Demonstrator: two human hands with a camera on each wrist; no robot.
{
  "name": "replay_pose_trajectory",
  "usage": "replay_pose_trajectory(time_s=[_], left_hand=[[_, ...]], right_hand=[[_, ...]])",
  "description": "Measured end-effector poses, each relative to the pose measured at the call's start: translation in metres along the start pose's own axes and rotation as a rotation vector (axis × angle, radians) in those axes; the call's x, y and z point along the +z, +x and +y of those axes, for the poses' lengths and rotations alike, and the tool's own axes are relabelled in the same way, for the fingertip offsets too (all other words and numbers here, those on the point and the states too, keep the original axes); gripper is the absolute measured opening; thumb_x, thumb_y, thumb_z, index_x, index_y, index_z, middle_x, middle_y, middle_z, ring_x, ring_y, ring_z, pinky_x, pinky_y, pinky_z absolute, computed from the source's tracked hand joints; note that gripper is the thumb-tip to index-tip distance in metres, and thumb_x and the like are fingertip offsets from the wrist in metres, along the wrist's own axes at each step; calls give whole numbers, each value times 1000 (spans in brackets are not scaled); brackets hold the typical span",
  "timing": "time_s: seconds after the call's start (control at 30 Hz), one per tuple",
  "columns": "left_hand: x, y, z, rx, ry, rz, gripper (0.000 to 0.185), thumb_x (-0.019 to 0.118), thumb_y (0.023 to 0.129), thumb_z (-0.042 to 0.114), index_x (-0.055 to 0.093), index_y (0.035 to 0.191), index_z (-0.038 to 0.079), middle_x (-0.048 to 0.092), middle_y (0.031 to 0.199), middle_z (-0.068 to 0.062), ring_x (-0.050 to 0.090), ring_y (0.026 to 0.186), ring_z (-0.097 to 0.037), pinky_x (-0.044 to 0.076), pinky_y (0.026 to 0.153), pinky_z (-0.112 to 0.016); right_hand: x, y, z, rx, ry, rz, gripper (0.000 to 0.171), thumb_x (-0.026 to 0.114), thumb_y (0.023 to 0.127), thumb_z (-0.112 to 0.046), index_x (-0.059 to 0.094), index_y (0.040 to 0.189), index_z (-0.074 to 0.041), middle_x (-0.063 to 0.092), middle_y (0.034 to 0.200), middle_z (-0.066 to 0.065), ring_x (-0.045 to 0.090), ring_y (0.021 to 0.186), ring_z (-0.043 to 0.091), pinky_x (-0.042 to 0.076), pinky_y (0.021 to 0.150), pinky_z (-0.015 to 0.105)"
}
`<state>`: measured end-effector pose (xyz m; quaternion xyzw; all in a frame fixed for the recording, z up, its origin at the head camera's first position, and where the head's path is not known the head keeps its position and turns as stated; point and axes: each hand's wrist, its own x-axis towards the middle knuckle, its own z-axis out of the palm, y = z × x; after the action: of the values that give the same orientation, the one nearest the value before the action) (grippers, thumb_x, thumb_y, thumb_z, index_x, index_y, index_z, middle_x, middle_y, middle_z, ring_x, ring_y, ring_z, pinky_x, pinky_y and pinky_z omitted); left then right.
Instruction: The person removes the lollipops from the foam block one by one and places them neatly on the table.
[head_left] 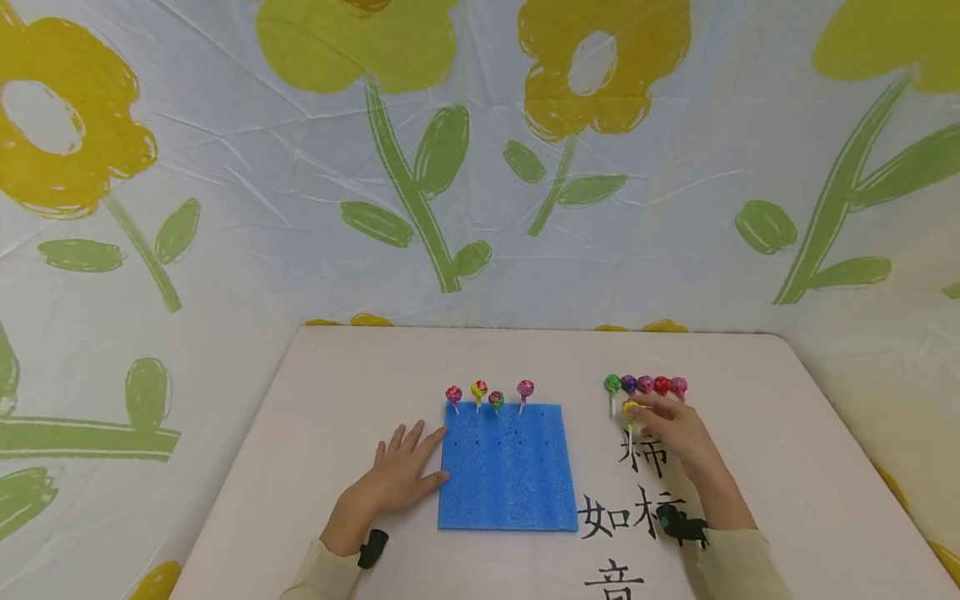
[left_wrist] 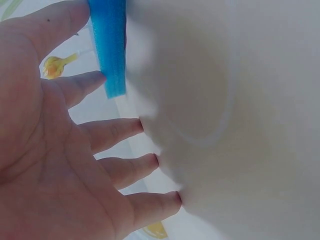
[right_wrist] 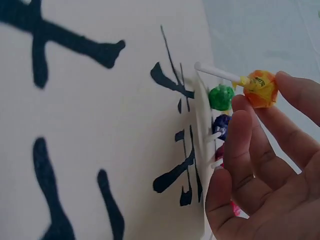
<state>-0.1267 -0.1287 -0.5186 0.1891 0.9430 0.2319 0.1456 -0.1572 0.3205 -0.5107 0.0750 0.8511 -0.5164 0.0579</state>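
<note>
A blue foam pad lies flat on the table, with several lollipops standing along its far edge. My left hand lies flat beside the pad's left edge, fingers spread, thumb and forefinger touching the blue foam. To the right, a row of loose lollipops lies on the table. My right hand pinches a yellow-orange lollipop by its head, its white stick pointing away, just in front of that row. The green lollipop and a purple one lie behind it.
The pale table carries large black brush characters under my right hand. A cloth with yellow flowers hangs behind and around the table. Dark bands sit on both wrists.
</note>
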Motion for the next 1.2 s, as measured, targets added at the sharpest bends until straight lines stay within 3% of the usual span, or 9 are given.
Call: replay_pose_trajectory(time_s=[0.33,0.7,1.2], left_hand=[[1,0,-2,0,8,0,69,61,99,44,35,157,16,25,159,-26,16,144,-54,14,105,-77],[2,0,-3,-2,1,8,69,61,98,45,35,156,17,25,159,-25,16,144,-53,13,106,-76],[0,-2,1,-7,-13,9,69,63,98,42,36,156,15,25,159,-25,15,144,-54,12,106,-76]], right_hand=[[5,5,3,40,-87,-25,49,61,101,-39,63,130,1,64,115,16,61,88,26,45,77,37],[11,10,4,35,-157,15,48,64,99,-37,66,126,2,66,111,20,61,85,25,48,71,34],[11,7,2,44,-210,4,52,62,99,-41,63,129,2,63,117,27,59,97,33,51,80,49]])
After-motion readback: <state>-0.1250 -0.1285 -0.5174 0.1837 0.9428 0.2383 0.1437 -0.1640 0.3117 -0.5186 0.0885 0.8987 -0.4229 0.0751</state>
